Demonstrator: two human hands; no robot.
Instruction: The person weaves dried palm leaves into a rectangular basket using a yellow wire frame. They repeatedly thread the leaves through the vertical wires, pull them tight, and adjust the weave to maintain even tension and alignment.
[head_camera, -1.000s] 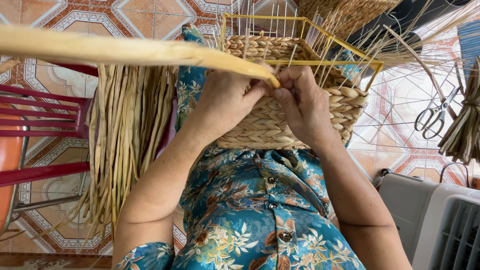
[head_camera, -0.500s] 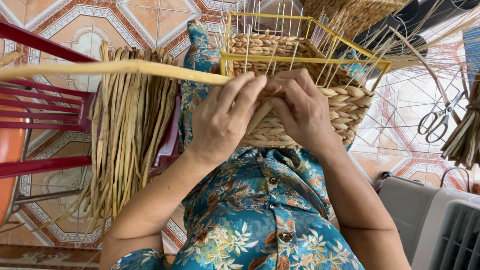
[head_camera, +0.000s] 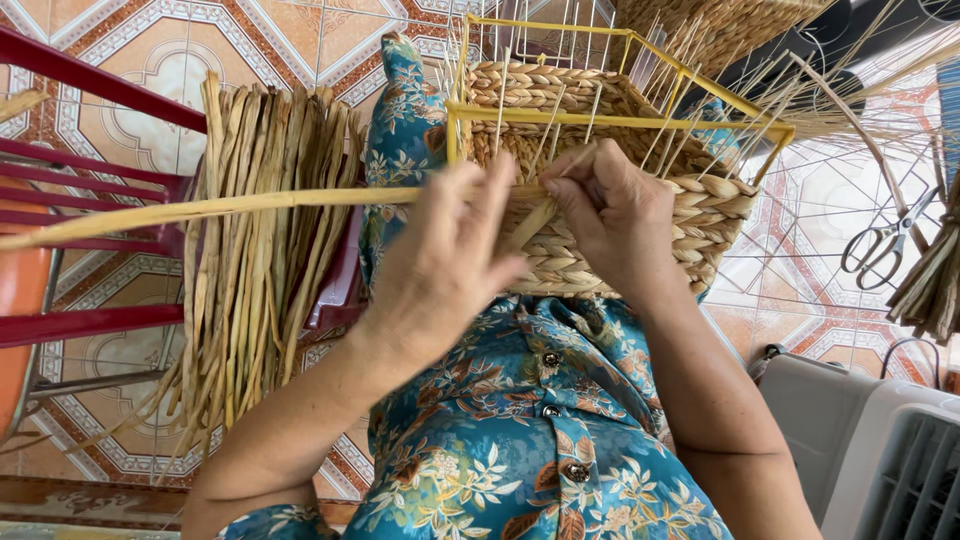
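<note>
Basket: a half-woven basket (head_camera: 610, 225) of plaited dried fibre is held on the lap, built around a yellow wire frame (head_camera: 620, 120) with thin upright stakes (head_camera: 560, 50) rising from the weave.
Working strand: a long flat dried strand (head_camera: 220, 208) is stretched from the basket wall out to the person's left, above the red chair (head_camera: 90, 180).
Left hand: the left hand (head_camera: 440, 270) is laid over the strand near the basket, fingers spread and loosely curved; whether the strand is actually pinched beneath the palm cannot be told.
Right hand: the right hand (head_camera: 610, 215) is closed, its fingertips pinching the strand's end against the woven wall just under the frame's front bar.
Nearby: a bundle of dried reeds (head_camera: 260, 260) is draped over the chair; scissors (head_camera: 885, 245) lie on the tiled floor (head_camera: 140, 40), well apart.
Risk, slack: if tension is lost at the left hand, a loose, uneven row would likely be formed.
Risk, breakage: a brittle strand bent sharply at the pinch could be cracked or split.
Risk, stakes: thin stakes could be pushed aside or kinked by the right hand's pressure, so spacing would be spoiled.
</note>
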